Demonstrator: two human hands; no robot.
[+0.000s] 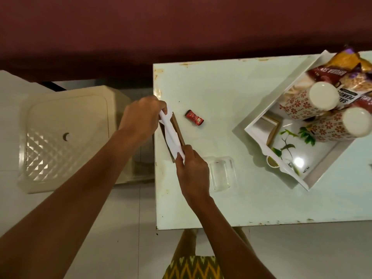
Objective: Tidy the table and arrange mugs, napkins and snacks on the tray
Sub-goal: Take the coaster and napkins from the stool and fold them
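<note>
A white napkin (pixel 170 131) is stretched between both hands over a brown holder (pixel 179 129) at the table's left edge. My left hand (pixel 141 117) pinches its far end; my right hand (pixel 192 172) pinches its near end. A small red candy (pixel 194 120) lies on the table just right of the napkin. The white tray (pixel 281 168) sits at the right, holding two floral mugs (pixel 308 101) (pixel 340 125) and several snack packets (pixel 342 71).
A clear plastic container (pixel 222 172) rests on the pale table (pixel 251 198) beside my right hand. A cream plastic stool (pixel 64 137) stands left of the table. The tray's near half (pixel 291 150) shows its leaf print.
</note>
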